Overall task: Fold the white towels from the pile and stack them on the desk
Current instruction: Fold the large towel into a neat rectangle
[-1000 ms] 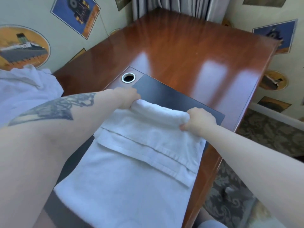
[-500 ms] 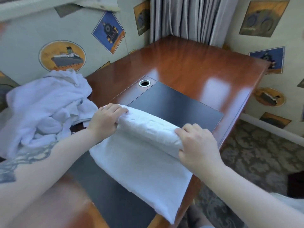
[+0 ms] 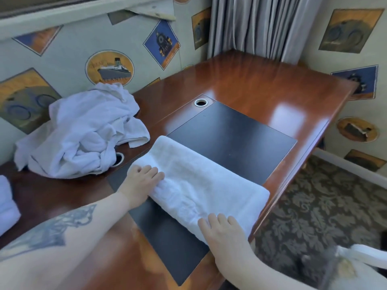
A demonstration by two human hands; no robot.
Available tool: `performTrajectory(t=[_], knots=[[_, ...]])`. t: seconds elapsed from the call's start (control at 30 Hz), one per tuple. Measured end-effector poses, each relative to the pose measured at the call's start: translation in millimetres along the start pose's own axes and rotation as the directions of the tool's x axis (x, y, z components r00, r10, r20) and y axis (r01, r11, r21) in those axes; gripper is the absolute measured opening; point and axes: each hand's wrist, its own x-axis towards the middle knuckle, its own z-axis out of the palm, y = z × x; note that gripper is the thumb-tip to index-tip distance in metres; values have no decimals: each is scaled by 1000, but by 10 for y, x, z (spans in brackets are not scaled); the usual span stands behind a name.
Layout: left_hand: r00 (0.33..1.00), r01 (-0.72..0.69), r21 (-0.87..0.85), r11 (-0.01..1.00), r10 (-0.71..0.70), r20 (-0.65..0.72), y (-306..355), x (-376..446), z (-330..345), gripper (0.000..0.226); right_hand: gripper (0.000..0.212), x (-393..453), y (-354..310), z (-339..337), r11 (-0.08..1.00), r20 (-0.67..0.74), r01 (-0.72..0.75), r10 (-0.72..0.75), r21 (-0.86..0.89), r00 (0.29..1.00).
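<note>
While both palms lie flat with fingers extended, the right hand [image 3: 223,233], at about 5 o'clock in the view, presses on the near end of the folded white towel [image 3: 201,185], gripping nothing. At about 8 o'clock, the left hand [image 3: 142,182], its forearm bearing a dark tattoo, rests with straight, relaxed fingers on the towel's left edge, likewise holding nothing. Folded into a thick oblong, the towel lies at the centre of the view across the black inset panel [image 3: 236,137] of the desk [image 3: 261,88], its right corner reaching the desk's edge at 4 o'clock. At 9 o'clock, at the frame's left margin, part of another folded white towel [image 3: 6,206] sits on the wood. Farther off, at 10 o'clock, the pile of unfolded towels [image 3: 83,132] is heaped against the wall, partly covering a round cable grommet [image 3: 119,159]. A second grommet [image 3: 200,102] lies at 12 o'clock beyond the panel. Patterned wallpaper [image 3: 109,68] and a grey curtain [image 3: 257,26] close the background; patterned carpet [image 3: 318,206] shows at 3 o'clock.
</note>
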Motion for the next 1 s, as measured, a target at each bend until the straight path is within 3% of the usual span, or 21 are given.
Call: performTrajectory(t=[0.07, 0.13, 0.2, 0.23, 0.3, 0.37, 0.43, 0.53, 0.63, 0.7, 0.77, 0.8, 0.87, 1.0], knots=[[985, 53, 6, 999, -54, 163, 62, -21, 28, 70, 44, -15, -22, 57, 999, 101, 15, -19, 36, 995], [927, 121, -54, 991, -93, 364, 77, 14, 39, 76, 55, 11, 36, 108, 988, 233, 5, -42, 154, 972], [844, 257, -188, 948, -125, 522, 70, 130, -54, 65, 45, 84, 166, 74, 932, 353, -80, -54, 353, 934], [789, 364, -242, 899, -160, 593, 86, 211, -135, 59, 40, 153, 263, 38, 890, 337, -117, -43, 441, 941], [655, 590, -271, 761, -254, 712, 198, 343, -280, 49, 32, 369, 549, -23, 888, 182, -100, 18, 449, 983], [482, 781, -253, 571, -294, 825, 460, 426, -368, 63, 35, 623, 831, -79, 922, 92, -111, 83, 370, 992], [394, 884, -264, 387, -307, 866, 840, 483, -441, 85, 48, 886, 988, -75, 941, 171, -80, 25, 328, 985], [297, 950, -307, 58, -474, 829, 1436, 633, -499, 90, 56, 1276, 992, -14, 926, 309, -20, -105, 376, 945], [187, 961, -266, -81, -519, 834, 2045, 859, -617, 106, 64, 1630, 1014, 8, 927, 377, 42, -193, 373, 906], [173, 958, -266, -105, -528, 831, 2278, 996, -646, 122, 72, 1830, 1029, 17, 935, 334, 285, -344, 213, 878], [198, 954, -286, -89, -531, 824, 2325, 1052, -619, 136, 75, 2002, 1034, 39, 793, 275, 609, -590, 18, 759], [215, 953, -295, -69, -530, 820, 2305, 1049, -599, 140, 73, 2079, 1036, 58, 712, 284, 702, -667, -29, 689], [243, 955, -295, -17, -525, 816, 2268, 1001, -539, 146, 68, 2184, 1069, 125, 663, 324, 748, -699, -40, 637], [377, 926, -329, 184, -490, 786, 2052, 780, -477, 150, 68, 2179, 1310, 270, 766, 345, 636, -624, 93, 701]])
